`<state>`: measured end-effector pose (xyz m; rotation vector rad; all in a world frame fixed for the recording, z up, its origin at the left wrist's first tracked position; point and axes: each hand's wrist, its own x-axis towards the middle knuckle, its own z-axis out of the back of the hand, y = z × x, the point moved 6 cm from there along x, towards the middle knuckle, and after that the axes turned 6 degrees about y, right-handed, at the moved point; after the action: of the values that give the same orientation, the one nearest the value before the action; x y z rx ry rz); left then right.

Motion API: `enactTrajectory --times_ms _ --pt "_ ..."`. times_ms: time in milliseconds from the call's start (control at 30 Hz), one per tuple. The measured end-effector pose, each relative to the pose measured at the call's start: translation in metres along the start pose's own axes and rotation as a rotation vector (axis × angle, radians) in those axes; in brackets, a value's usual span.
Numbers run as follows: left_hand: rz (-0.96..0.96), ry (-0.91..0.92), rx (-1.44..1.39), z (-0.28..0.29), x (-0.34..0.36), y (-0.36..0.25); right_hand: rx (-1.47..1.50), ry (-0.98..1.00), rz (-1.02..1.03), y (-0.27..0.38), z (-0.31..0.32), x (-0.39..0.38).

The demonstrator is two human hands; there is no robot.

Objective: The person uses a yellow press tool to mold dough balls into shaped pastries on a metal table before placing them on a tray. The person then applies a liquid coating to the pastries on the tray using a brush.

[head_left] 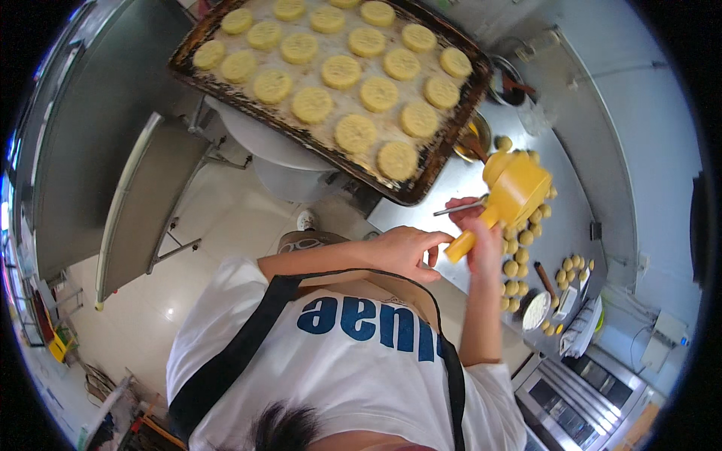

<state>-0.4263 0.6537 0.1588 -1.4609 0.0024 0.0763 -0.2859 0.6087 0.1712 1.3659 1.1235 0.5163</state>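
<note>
My right hand (479, 239) grips the handle of a yellow plastic mould (517, 188), its head raised over round dough balls (510, 268) on the steel counter; a thin metal rod (450, 211) crosses by its fingers. My left hand (406, 252) is left of the handle's end, empty, fingers curved and apart. Above both hands, a dark, worn baking tray (188, 60) holds several flat yellow patterned rounds (353, 134). A bowl (481, 131) with a wooden-handled tool stands just right of the tray, partly hidden.
A steel table (90, 83) and a folded metal rack (147, 203) stand left on the tiled floor (150, 323). At the counter's right end are a white bowl (536, 310), a wooden-handled tool (545, 282) and more dough balls. An oven (571, 398) is lower right.
</note>
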Motion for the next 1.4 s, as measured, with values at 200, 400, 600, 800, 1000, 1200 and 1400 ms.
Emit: enactTrajectory --times_ms 200,400,600,800,1000,1200,1400 --pt "0.135 -0.385 -0.201 0.058 -0.107 0.044 -0.236 0.358 0.048 0.088 -0.158 0.144" --pt "0.309 -0.716 -0.310 0.104 -0.218 0.081 -0.612 0.508 0.000 0.096 -0.302 0.327" --pt "0.280 -0.901 -0.291 0.135 -0.259 0.094 -0.662 0.394 0.002 0.075 -0.353 0.391" --pt "0.190 -0.728 -0.316 0.139 -0.217 0.068 -0.271 0.523 0.188 0.112 -0.306 0.310" --pt "-0.169 -0.306 -0.659 0.100 -0.098 -0.026 -0.086 0.681 0.298 0.105 -0.173 0.074" --pt "0.296 0.490 -1.204 -0.032 0.014 0.019 -0.101 0.525 0.164 0.005 -0.042 -0.022" --pt "0.700 0.002 -0.547 -0.060 0.056 0.149 -0.873 -0.341 -0.008 -0.131 0.167 -0.093"
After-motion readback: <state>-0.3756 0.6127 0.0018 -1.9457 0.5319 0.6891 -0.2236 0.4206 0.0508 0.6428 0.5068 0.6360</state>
